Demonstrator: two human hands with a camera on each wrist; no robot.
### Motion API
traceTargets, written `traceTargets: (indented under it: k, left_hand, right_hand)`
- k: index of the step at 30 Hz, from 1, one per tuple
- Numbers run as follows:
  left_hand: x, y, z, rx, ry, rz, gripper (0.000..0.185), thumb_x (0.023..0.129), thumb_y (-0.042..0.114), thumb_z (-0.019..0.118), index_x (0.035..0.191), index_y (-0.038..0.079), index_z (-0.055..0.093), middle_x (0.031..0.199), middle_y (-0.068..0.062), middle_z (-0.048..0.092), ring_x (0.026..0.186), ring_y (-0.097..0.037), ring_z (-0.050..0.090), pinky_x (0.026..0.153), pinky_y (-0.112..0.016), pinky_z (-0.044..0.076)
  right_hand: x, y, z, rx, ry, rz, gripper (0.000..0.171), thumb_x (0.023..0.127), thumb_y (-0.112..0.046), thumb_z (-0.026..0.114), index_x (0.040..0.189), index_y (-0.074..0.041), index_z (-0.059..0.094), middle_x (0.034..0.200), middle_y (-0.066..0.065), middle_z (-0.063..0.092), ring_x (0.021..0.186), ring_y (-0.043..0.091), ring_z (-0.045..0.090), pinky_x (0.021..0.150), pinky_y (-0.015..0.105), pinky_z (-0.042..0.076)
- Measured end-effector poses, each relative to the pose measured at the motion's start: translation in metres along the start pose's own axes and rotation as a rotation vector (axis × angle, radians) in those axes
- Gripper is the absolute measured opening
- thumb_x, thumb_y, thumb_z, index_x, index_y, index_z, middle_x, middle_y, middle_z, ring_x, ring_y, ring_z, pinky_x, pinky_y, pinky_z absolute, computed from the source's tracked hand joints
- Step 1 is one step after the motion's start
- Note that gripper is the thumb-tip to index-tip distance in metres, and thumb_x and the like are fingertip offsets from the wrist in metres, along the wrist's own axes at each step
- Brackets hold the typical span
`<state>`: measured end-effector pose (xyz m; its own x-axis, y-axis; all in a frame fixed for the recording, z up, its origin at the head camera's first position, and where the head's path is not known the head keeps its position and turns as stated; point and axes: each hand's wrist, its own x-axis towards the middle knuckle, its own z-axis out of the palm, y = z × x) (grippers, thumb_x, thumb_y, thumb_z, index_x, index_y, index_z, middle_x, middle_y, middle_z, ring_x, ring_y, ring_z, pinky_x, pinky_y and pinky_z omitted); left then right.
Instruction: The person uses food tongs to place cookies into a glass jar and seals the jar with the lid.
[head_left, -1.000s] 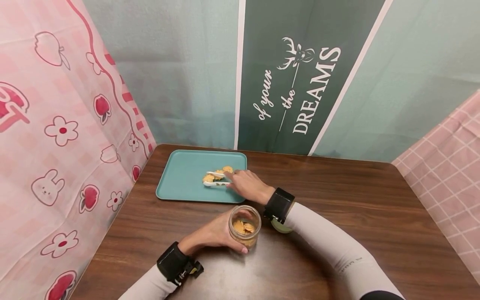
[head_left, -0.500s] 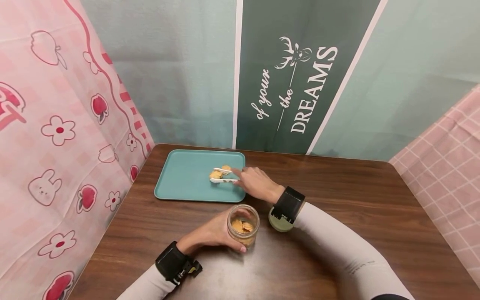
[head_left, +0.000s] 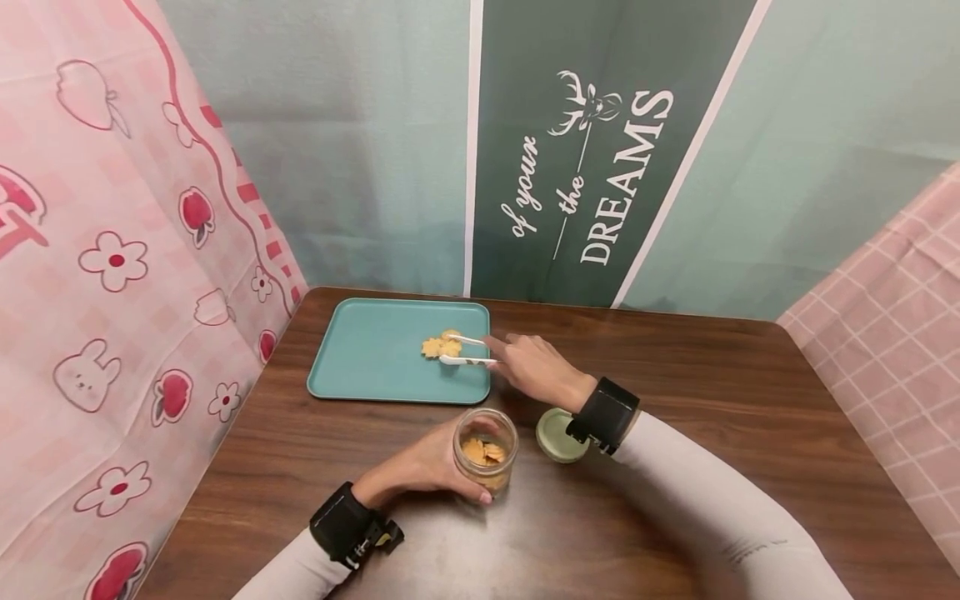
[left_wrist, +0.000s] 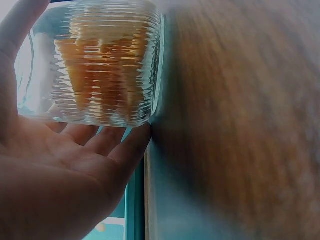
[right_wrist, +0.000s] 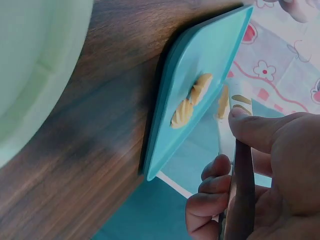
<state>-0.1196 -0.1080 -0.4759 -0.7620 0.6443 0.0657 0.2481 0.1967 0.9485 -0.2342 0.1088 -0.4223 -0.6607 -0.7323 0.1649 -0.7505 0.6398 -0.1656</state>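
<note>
The right hand's fingers pinch white tongs, tips open beside biscuits on a teal tray. The left hand wraps an open glass jar nearby. Judged mid-pickup; next, the tongs must close on one biscuit.

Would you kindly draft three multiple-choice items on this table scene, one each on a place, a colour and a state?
1. Where do the loose biscuits lie?
A. on the tray
B. on the bare table
C. on the lid

2. What colour is the tray?
A. pink
B. teal
C. white

3. What state is the glass jar in?
A. lidded
B. tipped over
C. open and upright

Answers: 1 A, they sit on the tray by the tongs in the right hand. 2 B, its surface is teal. 3 C, the left hand grips it upright while the green lid lies beside it.
</note>
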Motion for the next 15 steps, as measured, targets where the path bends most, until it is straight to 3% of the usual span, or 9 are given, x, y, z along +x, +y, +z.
traceTargets:
  k: [15]
  left_hand:
    - [-0.001, 0.001, -0.001, -0.01, -0.01, 0.006, 0.089, 0.068, 0.015, 0.101, 0.143, 0.012, 0.054, 0.137, 0.001, 0.065, 0.131, -0.018, 0.059, 0.12, -0.034, 0.041]
  right_hand:
    - [-0.026, 0.0, -0.015, -0.056, 0.119, -0.037, 0.033, 0.099, -0.021, 0.077, 0.126, -0.008, 0.064, 0.076, 0.002, 0.053, 0.056, 0.017, 0.055, 0.045, 0.033, 0.046]
